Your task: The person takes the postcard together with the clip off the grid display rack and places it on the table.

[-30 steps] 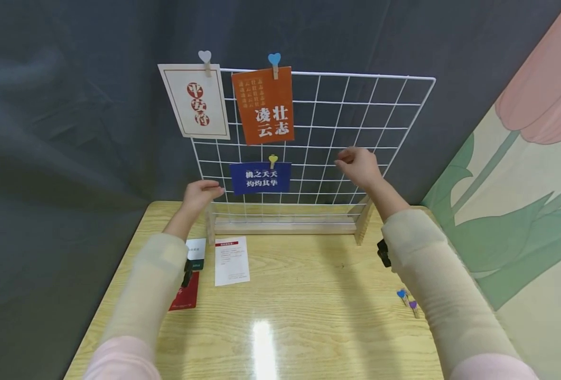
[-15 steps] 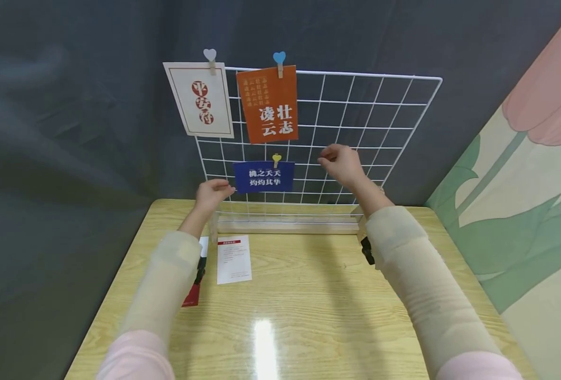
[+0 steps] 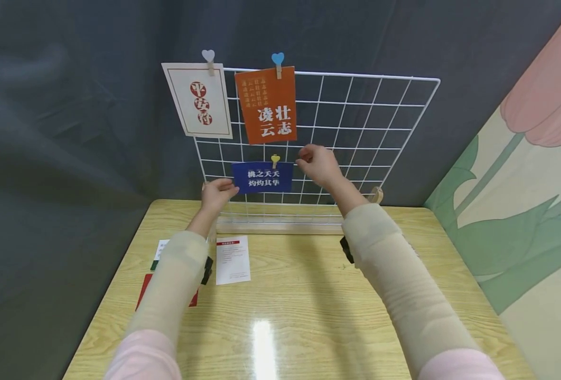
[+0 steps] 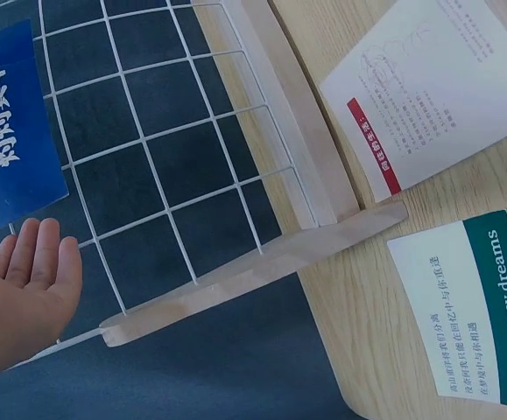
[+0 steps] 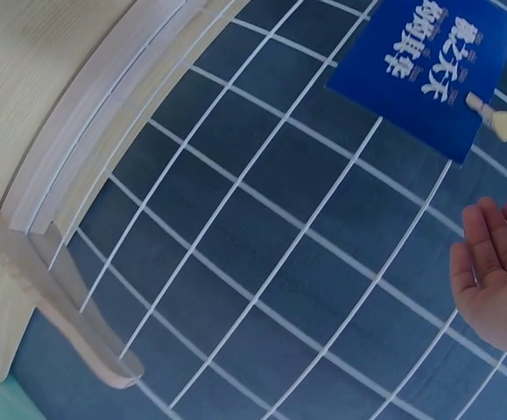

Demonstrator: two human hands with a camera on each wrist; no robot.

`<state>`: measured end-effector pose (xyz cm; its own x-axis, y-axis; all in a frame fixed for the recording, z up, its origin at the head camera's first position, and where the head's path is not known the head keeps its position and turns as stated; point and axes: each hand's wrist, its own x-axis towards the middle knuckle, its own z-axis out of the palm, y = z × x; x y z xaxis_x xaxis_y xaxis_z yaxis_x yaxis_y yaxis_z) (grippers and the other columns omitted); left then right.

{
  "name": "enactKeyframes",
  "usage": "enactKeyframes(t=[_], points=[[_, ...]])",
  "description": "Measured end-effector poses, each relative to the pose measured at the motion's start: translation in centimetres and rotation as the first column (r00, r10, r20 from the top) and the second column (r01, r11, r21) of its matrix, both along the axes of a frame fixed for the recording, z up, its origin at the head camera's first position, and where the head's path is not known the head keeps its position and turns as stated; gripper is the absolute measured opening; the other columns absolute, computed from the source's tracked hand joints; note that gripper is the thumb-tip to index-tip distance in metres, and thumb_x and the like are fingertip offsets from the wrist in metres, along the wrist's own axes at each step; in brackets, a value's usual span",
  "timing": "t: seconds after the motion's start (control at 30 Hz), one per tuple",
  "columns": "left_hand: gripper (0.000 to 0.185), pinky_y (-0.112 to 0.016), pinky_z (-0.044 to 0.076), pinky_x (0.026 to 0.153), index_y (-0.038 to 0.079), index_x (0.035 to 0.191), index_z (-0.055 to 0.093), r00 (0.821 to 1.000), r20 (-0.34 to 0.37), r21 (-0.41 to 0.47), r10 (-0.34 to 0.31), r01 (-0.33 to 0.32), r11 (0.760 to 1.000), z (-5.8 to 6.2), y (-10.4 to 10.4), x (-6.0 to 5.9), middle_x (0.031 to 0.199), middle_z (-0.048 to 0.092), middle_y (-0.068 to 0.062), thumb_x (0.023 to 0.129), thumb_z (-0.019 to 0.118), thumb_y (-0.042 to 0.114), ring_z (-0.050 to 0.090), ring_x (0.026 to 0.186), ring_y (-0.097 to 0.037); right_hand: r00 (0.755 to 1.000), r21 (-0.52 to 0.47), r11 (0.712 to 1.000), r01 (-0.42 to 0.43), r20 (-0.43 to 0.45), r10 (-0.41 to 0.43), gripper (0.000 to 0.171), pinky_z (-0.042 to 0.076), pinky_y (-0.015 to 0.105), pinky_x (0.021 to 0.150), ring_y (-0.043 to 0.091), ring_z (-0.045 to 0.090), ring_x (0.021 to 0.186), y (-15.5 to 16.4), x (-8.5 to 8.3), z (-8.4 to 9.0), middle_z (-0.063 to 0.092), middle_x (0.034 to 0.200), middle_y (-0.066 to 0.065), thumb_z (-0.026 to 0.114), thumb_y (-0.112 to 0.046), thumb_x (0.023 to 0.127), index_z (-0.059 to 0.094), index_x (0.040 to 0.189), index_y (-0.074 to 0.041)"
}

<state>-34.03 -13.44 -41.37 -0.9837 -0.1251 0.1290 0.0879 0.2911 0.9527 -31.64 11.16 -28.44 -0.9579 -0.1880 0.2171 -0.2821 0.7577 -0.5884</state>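
A blue card with white characters hangs on a white wire grid by a yellow heart clothespin. My left hand is at the card's left edge, fingers loosely bent; the left wrist view shows a gap between its thumb and fingers. I cannot tell whether the thumb touches the card. My right hand is just right of the card's upper right corner, holding nothing, its fingers apart from the card in the right wrist view. Above, an orange card and a white card hang from heart clothespins.
The grid stands in a wooden base at the back of a wooden table. On the table's left lie a white paper, a green-and-white card and a red card, partly hidden by my left sleeve.
My right hand has moved left across the grid toward the blue card. My left hand has shifted slightly right to the card's left edge. The hanging cards stay in place on the grid.
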Motion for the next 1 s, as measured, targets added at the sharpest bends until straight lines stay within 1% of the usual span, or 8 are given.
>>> enactKeyframes(t=[0.1,0.17,0.4,0.57,0.6,0.73,0.83,1.0], points=[[0.033,-0.016,0.047,0.065,0.008,0.095,0.064,0.995,-0.104,0.041,0.002,0.003,0.999,-4.2,-1.0,-3.7,0.086,0.065,-0.004,0.069,0.073,0.026,0.060,0.076,-0.011,1.000,0.051,0.999,0.004,0.006,-0.004,0.027,0.043,0.034,0.077,0.023,0.053,0.090,-0.9,0.0,0.0,0.058,0.099,0.013,0.054,-0.014,0.084,0.054,0.107,0.000],[0.037,-0.016,0.046,0.066,0.007,0.097,0.063,0.996,-0.084,0.015,0.031,-0.030,0.999,-5.5,-1.3,-5.1,0.088,0.064,-0.005,0.068,0.074,0.027,0.060,0.078,-0.011,1.000,0.078,0.997,0.010,0.011,-0.011,0.028,0.044,0.034,0.076,0.022,0.053,0.089,-1.4,0.0,0.0,0.059,0.099,0.012,0.054,-0.015,0.084,0.054,0.108,0.000],[0.034,-0.026,0.045,0.079,-0.009,0.111,0.051,0.995,0.058,-0.101,0.080,-0.073,0.992,4.4,2.0,3.5,0.107,0.055,-0.022,0.082,0.058,0.006,0.053,0.098,-0.029,1.000,0.173,0.985,0.005,0.012,-0.007,0.035,0.045,0.033,0.075,0.021,0.055,0.089,-2.8,-0.3,-0.2,0.058,0.103,0.011,0.053,-0.017,0.085,0.050,0.117,-0.003],[0.031,-0.026,0.046,0.077,-0.006,0.108,0.055,0.995,0.027,-0.116,0.092,-0.088,0.989,4.5,1.9,3.4,0.102,0.058,-0.018,0.080,0.060,0.007,0.056,0.094,-0.026,1.000,0.310,0.951,0.011,-0.010,-0.008,0.036,0.044,0.036,0.077,0.022,0.054,0.092,-3.8,-0.5,-0.2,0.058,0.105,0.010,0.052,-0.020,0.085,0.049,0.119,-0.006],[0.031,-0.028,0.045,0.077,-0.005,0.107,0.056,0.995,0.025,-0.124,0.097,-0.093,0.988,3.9,1.7,2.7,0.101,0.059,-0.017,0.079,0.061,0.008,0.056,0.094,-0.025,1.000,0.333,0.943,0.013,-0.013,-0.009,0.037,0.044,0.036,0.077,0.022,0.054,0.093,-4.0,-0.6,-0.1,0.057,0.106,0.009,0.051,-0.020,0.085,0.049,0.119,-0.006],[0.039,-0.028,0.048,0.070,0.011,0.106,0.061,0.995,-0.027,-0.132,0.096,-0.099,0.986,-8.6,-1.5,-9.4,0.096,0.063,-0.006,0.072,0.069,0.030,0.059,0.086,-0.018,1.000,0.402,0.915,0.023,-0.025,-0.014,0.037,0.043,0.038,0.079,0.023,0.052,0.098,-4.6,-0.6,-0.1,0.055,0.112,0.008,0.051,-0.020,0.085,0.049,0.120,-0.008],[0.042,-0.026,0.049,0.063,0.017,0.101,0.063,0.992,-0.078,-0.136,0.095,-0.105,0.985,-15.2,-3.1,-15.9,0.088,0.064,0.000,0.066,0.073,0.038,0.060,0.078,-0.012,0.999,0.429,0.903,0.026,-0.032,-0.014,0.036,0.043,0.040,0.078,0.024,0.052,0.097,-4.9,-0.7,-0.1,0.055,0.111,0.008,0.050,-0.019,0.085,0.050,0.119,-0.009],[0.039,-0.024,0.049,0.063,0.005,0.102,0.062,0.994,-0.065,-0.102,0.086,-0.093,0.990,-8.5,-1.3,-9.6,0.089,0.064,-0.008,0.070,0.072,0.025,0.060,0.078,-0.016,0.999,0.456,0.889,0.034,-0.033,-0.021,0.031,0.044,0.040,0.075,0.025,0.053,0.093,-5.2,-0.8,-0.1,0.057,0.106,0.008,0.048,-0.019,0.085,0.053,0.113,-0.009]])
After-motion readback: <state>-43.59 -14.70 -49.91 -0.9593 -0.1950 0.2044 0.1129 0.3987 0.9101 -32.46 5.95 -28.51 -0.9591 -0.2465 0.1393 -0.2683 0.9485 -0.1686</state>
